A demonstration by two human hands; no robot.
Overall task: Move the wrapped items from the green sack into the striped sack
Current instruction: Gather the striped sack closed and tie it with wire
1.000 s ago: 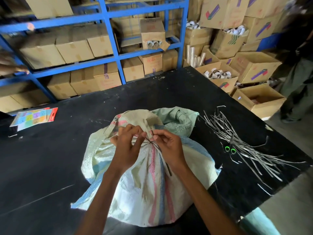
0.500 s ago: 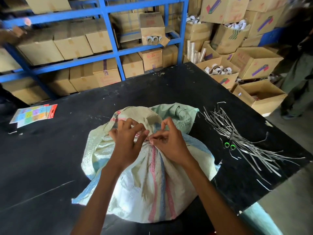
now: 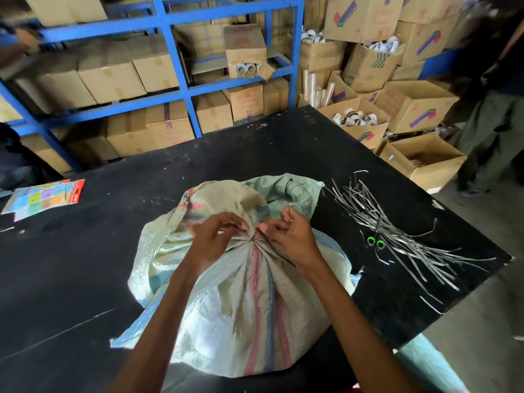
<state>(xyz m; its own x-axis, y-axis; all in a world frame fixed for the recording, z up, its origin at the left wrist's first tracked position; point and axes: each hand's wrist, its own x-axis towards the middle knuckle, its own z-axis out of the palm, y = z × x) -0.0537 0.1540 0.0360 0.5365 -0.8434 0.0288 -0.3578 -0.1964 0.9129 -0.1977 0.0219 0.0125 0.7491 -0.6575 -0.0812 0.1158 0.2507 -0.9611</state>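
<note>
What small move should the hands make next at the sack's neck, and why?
Probably draw the tie snug: the left hand and right hand both pinch at the gathered neck of the full striped sack, where a thin dark tie circles the bunched cloth.

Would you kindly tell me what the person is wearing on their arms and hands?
Nothing shows: the left hand and right hand are ungloved, with no rings visible; the left forearm and right forearm are bare down to the picture's edge, with no sleeve, watch or bracelet in view.
</note>
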